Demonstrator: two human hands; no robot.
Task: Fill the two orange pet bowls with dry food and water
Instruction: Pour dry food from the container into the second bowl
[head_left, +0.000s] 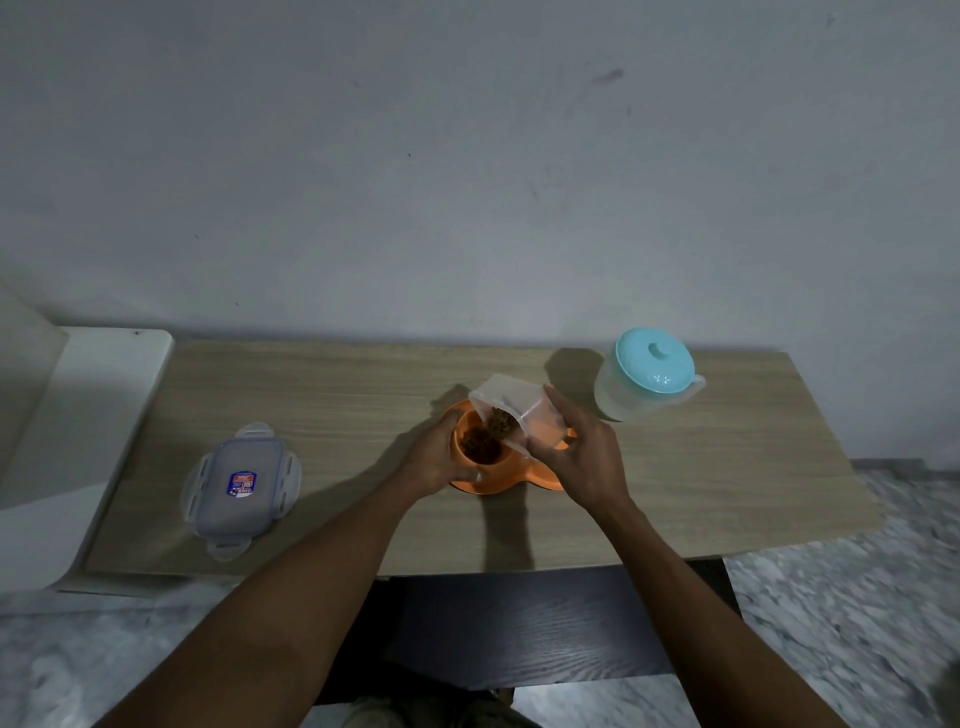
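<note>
An orange double pet bowl (498, 486) sits mid-table. My right hand (584, 457) grips a clear plastic container (511, 402), tipped left over the left bowl. Brown dry food (480, 441) spills from it and piles in that bowl. My left hand (439, 457) holds the left rim of the orange dish. The right bowl is mostly hidden behind my right hand and the container. A translucent water jug with a turquoise lid (652, 371) stands upright at the back right, apart from both hands.
The container's clear lid (241, 486) with snap flaps lies flat on the left of the wooden table (727, 467). A white surface (88, 415) adjoins the table's left end. A dark bench (519, 629) sits below the near edge. Behind is a grey wall.
</note>
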